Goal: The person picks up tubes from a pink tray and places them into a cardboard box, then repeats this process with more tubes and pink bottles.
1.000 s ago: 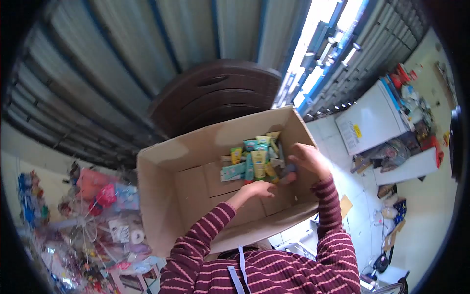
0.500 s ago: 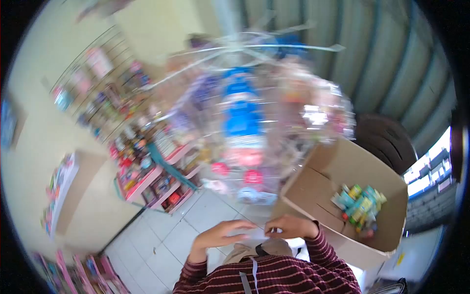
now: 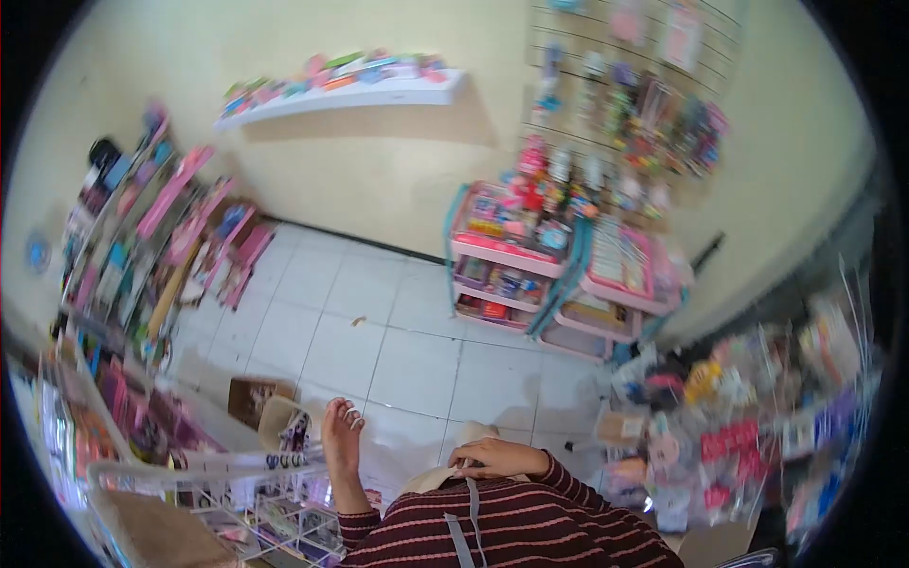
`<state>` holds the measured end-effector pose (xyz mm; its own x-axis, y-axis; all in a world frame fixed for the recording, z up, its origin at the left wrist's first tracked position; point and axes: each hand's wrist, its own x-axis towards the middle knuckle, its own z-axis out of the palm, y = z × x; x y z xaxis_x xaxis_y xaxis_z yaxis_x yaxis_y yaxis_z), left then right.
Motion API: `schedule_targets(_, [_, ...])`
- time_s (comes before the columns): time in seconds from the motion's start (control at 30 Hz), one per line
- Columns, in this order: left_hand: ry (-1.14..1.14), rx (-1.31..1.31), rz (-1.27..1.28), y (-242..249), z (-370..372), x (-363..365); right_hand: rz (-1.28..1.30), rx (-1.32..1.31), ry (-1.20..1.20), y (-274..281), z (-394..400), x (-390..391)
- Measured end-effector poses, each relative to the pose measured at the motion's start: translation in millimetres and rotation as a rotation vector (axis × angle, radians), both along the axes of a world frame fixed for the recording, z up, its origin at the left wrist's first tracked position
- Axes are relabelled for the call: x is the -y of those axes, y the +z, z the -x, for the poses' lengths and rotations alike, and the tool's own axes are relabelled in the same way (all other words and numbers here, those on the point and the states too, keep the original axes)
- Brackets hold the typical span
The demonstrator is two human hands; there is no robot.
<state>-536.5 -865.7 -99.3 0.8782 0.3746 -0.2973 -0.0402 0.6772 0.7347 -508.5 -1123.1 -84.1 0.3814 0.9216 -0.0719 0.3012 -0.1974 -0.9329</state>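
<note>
Lighting: bright, even, soft shadow under wall shelf (image 3: pixel 379 90). Fisheye bending (black vignette corners); right edge blurred.

A white tiled floor (image 3: pixel 417 360) fills the middle, and a pink shelf cart (image 3: pixel 530 265) with small goods stands on it at about 1 o'clock. A white wall shelf (image 3: pixel 350 90) runs at 12 o'clock, a pegboard (image 3: pixel 644 95) with hanging items is at 2 o'clock, and a small cardboard box (image 3: pixel 254 398) lies at 8 o'clock.
</note>
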Motion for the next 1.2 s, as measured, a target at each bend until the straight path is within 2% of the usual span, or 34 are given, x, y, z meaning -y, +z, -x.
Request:
schedule_targets(0.07, [0.100, -0.023, 0.032, -9, -4, -7, 0.019, 0.018, 0.090, -4, -35, -16])
schedule_targets(0.13, [0.064, -0.014, 0.149, -17, -14, -11, 0.023, 0.032, 0.163, -6, -71, -37])
schedule_targets(0.23, [0.076, -0.068, 0.296, -23, -36, -19, 0.106, 0.060, 0.109, -10, -129, -70])
schedule_targets(0.43, [0.199, -0.016, 0.197, -8, -118, -76, 0.074, 0.137, 0.095, -3, -253, -150])
schedule_targets(0.57, [0.392, 0.014, 0.119, 8, -164, -124, 0.052, 0.162, 0.241, 2, -330, -214])
schedule_targets(0.63, [0.491, -0.001, 0.140, 4, -171, -141, 0.094, 0.311, 0.307, -1, -362, -243])
schedule_targets(0.8, [0.721, -0.095, 0.291, -17, -186, -179, 0.051, 0.265, 0.378, -2, -421, -324])
schedule_targets(0.9, [0.772, -0.132, 0.340, -34, -204, -215, 0.094, 0.269, 0.336, -10, -445, -368])
schedule_targets(1.03, [0.747, -0.113, 0.333, -39, -247, -289, 0.102, 0.280, 0.389, -33, -467, -426])
schedule_targets(1.13, [0.753, -0.085, 0.293, -31, -285, -352, 0.105, 0.290, 0.474, -28, -486, -475])
schedule_targets(1.2, [0.744, -0.128, 0.171, -20, -311, -396, 0.129, 0.201, 0.484, -24, -505, -508])
